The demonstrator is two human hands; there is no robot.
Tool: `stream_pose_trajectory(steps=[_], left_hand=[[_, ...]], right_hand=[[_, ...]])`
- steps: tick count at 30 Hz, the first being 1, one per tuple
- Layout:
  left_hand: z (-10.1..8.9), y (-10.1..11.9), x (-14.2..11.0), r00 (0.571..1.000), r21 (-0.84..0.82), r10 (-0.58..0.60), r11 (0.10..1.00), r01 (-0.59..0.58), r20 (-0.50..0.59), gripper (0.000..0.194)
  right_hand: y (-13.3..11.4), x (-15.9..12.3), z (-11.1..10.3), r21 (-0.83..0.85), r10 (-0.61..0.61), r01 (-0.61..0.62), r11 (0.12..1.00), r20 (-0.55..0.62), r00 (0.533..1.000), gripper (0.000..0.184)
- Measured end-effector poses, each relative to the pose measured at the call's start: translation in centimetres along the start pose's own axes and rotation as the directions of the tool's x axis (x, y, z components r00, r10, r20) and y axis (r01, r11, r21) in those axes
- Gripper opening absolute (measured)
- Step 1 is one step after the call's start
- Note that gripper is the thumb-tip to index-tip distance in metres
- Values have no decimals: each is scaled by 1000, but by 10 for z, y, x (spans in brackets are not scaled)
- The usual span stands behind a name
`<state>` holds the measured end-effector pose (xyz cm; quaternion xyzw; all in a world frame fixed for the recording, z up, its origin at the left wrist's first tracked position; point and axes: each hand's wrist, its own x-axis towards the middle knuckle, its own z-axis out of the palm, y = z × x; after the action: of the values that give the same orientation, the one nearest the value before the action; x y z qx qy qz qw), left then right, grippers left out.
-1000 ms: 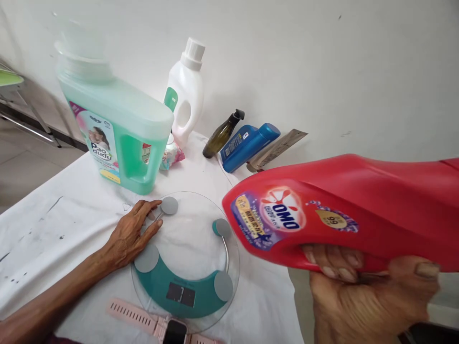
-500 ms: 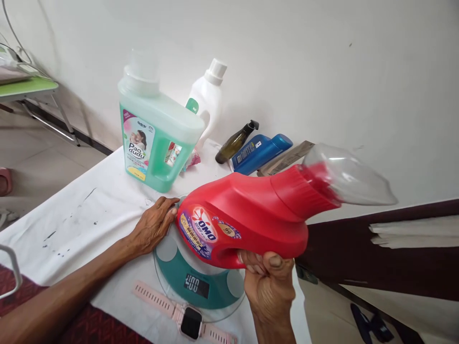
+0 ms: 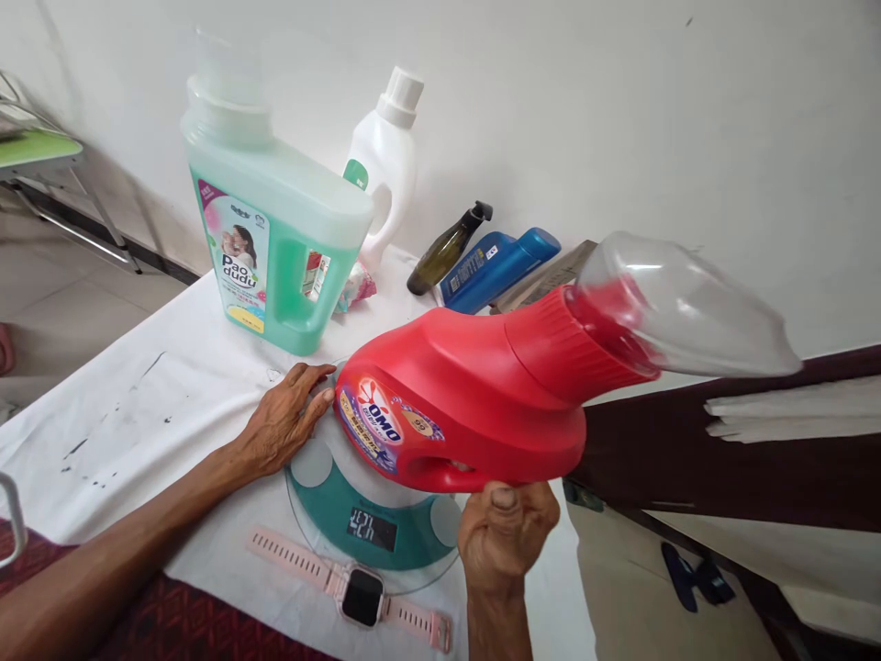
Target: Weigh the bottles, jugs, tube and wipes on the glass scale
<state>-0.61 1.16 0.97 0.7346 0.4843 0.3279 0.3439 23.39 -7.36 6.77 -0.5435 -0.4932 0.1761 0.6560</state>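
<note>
Here, the red plastic bottle (image 3: 461, 386) curves smoothly.

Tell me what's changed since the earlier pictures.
The red bottle has moved left, over the glass scale. Fingers of the right hand showed through the bottle's handle before; none do now, and the hand sits at its underside. The display shows different digits, hard to read. Unchanged: the left hand at the scale's rim, the green bottle, white bottle and pink watch.
</note>
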Motion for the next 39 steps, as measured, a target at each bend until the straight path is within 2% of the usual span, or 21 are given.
stream_pose_trajectory(steps=[2,4,9,12,21,29,39], left_hand=[[0,0,1,1000,0,13,1000,-13,8,53],[-1,0,1,1000,6,17,1000,-17,11,50],[-1,1,2,1000,17,7,1000,-7,2,49],[0,1,1,1000,13,3,1000,-3,5,49],[0,-1,1,999,69,37,997,-36,-7,50],[0,-1,1,999,88,35,995,-35,-1,51],[-2,1,2,999,49,16,999,-17,28,53]], right_hand=[[10,-7,-3,-122,-45,38,992,-59,997,40],[18,-11,-5,-176,-73,57,983,-82,994,41],[30,-16,-9,-305,-138,122,945,-33,990,40],[31,-16,-9,-369,-176,149,918,-41,984,40],[17,-10,0,-440,-138,101,892,-53,989,45],[14,-8,2,-457,-179,147,877,-28,983,35],[8,-5,4,-496,-166,135,858,-19,986,45]])
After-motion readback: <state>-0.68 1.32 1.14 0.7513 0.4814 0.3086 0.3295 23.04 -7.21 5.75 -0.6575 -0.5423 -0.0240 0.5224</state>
